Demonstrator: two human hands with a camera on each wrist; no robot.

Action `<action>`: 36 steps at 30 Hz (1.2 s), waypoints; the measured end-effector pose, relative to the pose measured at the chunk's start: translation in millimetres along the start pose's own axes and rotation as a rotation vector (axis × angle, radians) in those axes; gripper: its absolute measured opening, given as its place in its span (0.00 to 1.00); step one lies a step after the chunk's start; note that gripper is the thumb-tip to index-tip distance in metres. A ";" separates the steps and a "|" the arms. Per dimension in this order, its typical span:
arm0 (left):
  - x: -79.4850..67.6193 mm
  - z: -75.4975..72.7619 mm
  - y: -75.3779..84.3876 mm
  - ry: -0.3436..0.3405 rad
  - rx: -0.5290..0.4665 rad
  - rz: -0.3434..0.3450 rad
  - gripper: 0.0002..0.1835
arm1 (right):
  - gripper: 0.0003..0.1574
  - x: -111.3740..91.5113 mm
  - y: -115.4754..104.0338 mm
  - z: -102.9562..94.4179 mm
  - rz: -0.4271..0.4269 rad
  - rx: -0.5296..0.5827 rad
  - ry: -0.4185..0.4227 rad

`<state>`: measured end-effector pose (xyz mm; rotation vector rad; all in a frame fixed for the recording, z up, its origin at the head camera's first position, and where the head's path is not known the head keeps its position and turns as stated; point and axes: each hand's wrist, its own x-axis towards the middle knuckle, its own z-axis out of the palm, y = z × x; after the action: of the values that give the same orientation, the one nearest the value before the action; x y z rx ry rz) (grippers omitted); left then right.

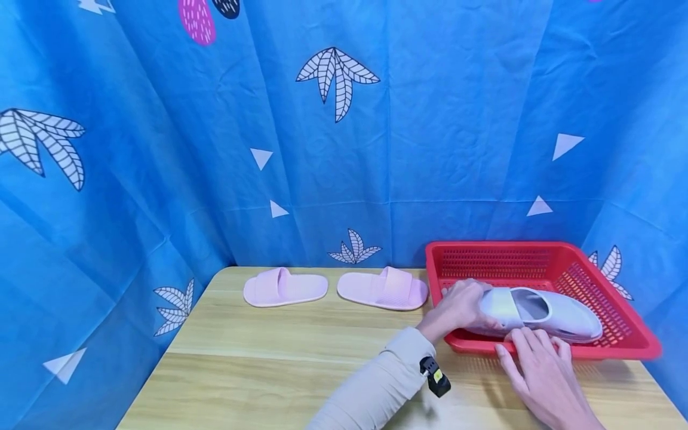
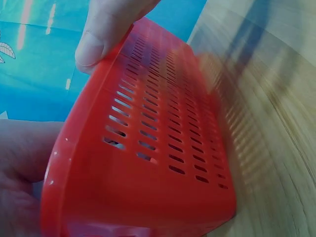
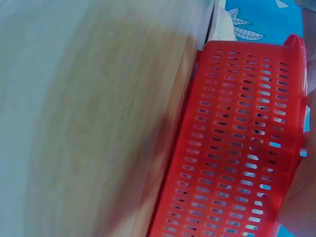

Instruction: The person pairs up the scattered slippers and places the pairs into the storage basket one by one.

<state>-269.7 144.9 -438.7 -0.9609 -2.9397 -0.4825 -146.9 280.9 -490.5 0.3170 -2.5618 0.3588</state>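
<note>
A white slip-on shoe [image 1: 564, 313] with a broad band and an oval opening lies lengthwise in the front of a red plastic basket [image 1: 623, 304]. My left hand [image 1: 462, 307] grips its left end, reaching over the basket's left side. At the front rim, the fingers of my right hand [image 1: 543, 376] bend over the edge beside the shoe; their tips are hidden. The left wrist view shows a thumb [image 2: 94, 49] against the rim and part of a hand [image 2: 22, 168] behind it. In the right wrist view, the slotted wall [image 3: 232, 143] hides the shoe.
Two pale pink slippers, one at left [image 1: 306, 286] and one at right [image 1: 355, 286], lie along the back of the wooden table [image 1: 258, 370]. The right one is close to the basket's left side. A blue patterned curtain [image 1: 430, 149] hangs behind and around the table.
</note>
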 end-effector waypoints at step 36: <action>-22.2 -10.4 -8.6 0.014 -0.074 0.101 0.15 | 0.10 -0.1 2.0 -11.5 -0.050 0.052 0.027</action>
<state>-257.6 122.6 -433.6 -1.1024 -2.8627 -0.5941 -142.0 286.4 -481.4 0.3923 -2.5165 0.4081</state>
